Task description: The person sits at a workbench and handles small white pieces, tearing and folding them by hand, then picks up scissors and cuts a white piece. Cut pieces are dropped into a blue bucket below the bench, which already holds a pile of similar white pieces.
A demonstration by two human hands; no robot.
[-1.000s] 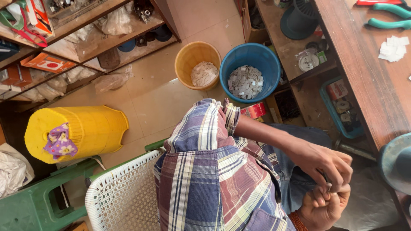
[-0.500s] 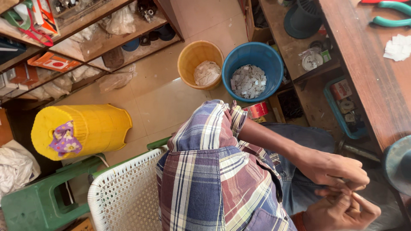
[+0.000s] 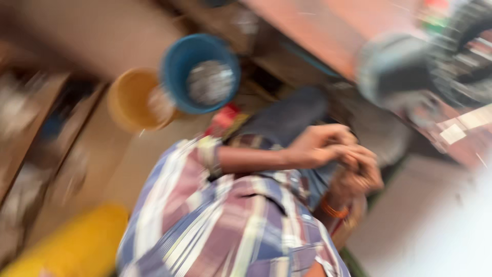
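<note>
Blue bucket (image 3: 179,61) of pale grey bits up and left of the hands, yellow bucket (image 3: 125,100) touching its left side, blurred yellow drum (image 3: 77,243) far lower left, reddish wooden worktop (image 3: 328,31) above, grey round object (image 3: 392,69) upper right

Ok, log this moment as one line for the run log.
view: motion-blurred | left hand and right hand: together above lap, held item unclear | round blue plastic bucket: on floor, pale pieces inside

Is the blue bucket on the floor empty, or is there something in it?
Not empty. The blue bucket stands upright with its mouth open, and a pale grey heap shows inside. Motion blur hides what the pieces are.
</note>
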